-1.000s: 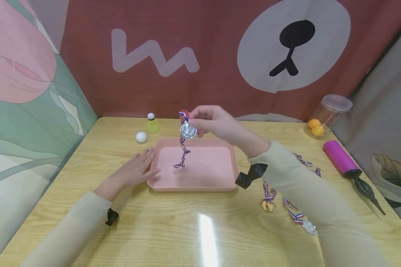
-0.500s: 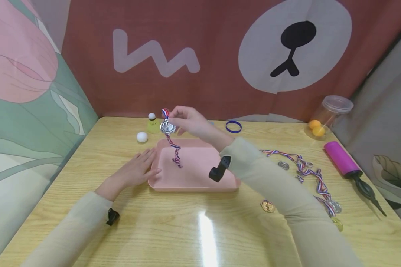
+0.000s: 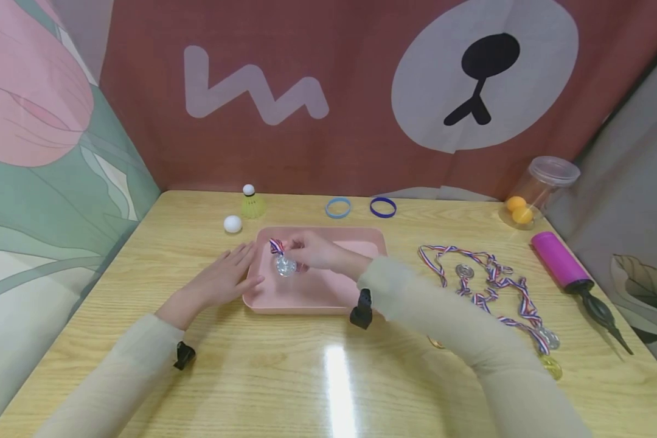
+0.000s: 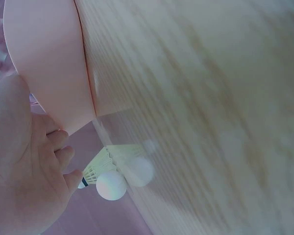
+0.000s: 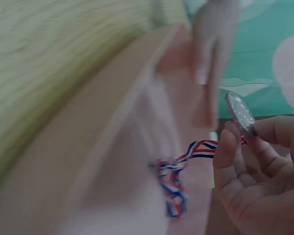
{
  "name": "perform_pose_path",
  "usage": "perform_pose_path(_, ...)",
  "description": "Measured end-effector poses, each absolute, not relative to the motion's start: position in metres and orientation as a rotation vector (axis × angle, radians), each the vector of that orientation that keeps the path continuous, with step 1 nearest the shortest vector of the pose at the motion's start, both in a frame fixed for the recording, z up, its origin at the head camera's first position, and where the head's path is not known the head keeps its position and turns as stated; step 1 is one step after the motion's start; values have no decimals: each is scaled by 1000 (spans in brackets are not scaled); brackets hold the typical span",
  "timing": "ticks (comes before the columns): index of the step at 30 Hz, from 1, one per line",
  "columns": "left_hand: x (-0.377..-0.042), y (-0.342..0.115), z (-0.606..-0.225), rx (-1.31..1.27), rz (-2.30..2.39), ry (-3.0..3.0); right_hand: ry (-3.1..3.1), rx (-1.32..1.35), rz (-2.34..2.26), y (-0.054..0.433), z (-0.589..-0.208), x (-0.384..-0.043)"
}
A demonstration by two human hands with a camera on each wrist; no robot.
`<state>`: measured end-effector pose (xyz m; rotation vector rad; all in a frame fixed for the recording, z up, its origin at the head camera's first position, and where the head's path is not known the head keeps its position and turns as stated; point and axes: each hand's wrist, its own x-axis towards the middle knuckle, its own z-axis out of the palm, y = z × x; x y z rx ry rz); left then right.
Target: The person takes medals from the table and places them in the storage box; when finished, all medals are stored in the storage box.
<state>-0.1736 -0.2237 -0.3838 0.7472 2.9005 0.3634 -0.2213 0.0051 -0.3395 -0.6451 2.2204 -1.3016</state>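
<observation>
Right hand [image 3: 313, 250]: thumb and fingers pinch a silver medal [image 3: 286, 265] by its edge, a narrow grip. Medal is held over the left part of the pink tray [image 3: 328, 292]. Its striped ribbon [image 5: 174, 196], red, white and blue, trails from the fingers in a loose bunch; the right wrist view is blurred, so whether the bunch touches the tray floor I can't say.

Left hand [image 3: 221, 280]: fingers straight, gripping nothing, resting on the tray's left rim.

Wooden table [image 3: 252, 365] under everything. Beyond the left hand, a white ball [image 3: 232, 224] just beside a yellow shuttlecock [image 3: 253, 205], cork up. Behind the tray, a light blue band [image 3: 337, 208] and a dark blue band [image 3: 383, 208], side by side, apart.

Right of the tray, tangled ribbons [image 3: 527, 304] with more medals: a grey medal [image 3: 464, 271] toward the back, a silver one and a yellow one near the front. Another gold one partly behind the right sleeve [image 3: 443, 310].

Far right: clear jar [image 3: 553, 171] with orange balls [image 3: 522, 215] inside; pink pump [image 3: 558, 258] in front, black nozzle toward the person.
</observation>
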Motion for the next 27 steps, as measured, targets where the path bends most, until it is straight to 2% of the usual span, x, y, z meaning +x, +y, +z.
perform_pose_path(10,-173,-224,-383,768,340,2919,2301,-571,-1075,13,-372,-218)
perform_pose_path(27,-174,-224,-385,792,371,2930,2241,-701,-1043,-15,-379,-211)
